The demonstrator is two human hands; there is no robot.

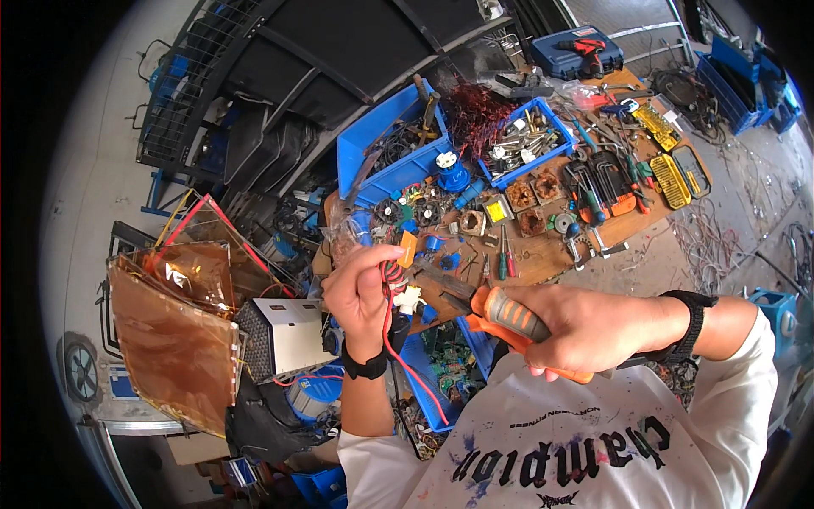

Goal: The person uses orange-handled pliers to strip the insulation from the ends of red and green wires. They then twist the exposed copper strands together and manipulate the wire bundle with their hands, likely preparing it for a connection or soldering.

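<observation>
Pliers point(509, 314) are gripped in the closed right hand point(577, 329); a coiled red-and-black wire bundle point(393, 276) and small orange block point(408, 250) are pinched in the curled left hand point(358, 293), near the workbench point(543, 265). If the pinch is loose, fingertips could be nipped; the dangling red wire point(417, 375) could be snagged. Rigid steel jaws, ribbed orange-and-grey grips and flexible, glossy insulation are noted; jaw contact cannot be told.

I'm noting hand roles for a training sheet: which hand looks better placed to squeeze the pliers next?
Probably the right hand: it grips the orange-and-grey pliers, whose head points toward the left hand. The left seems occupied, holding a small orange piece and red-and-black wires.
</observation>
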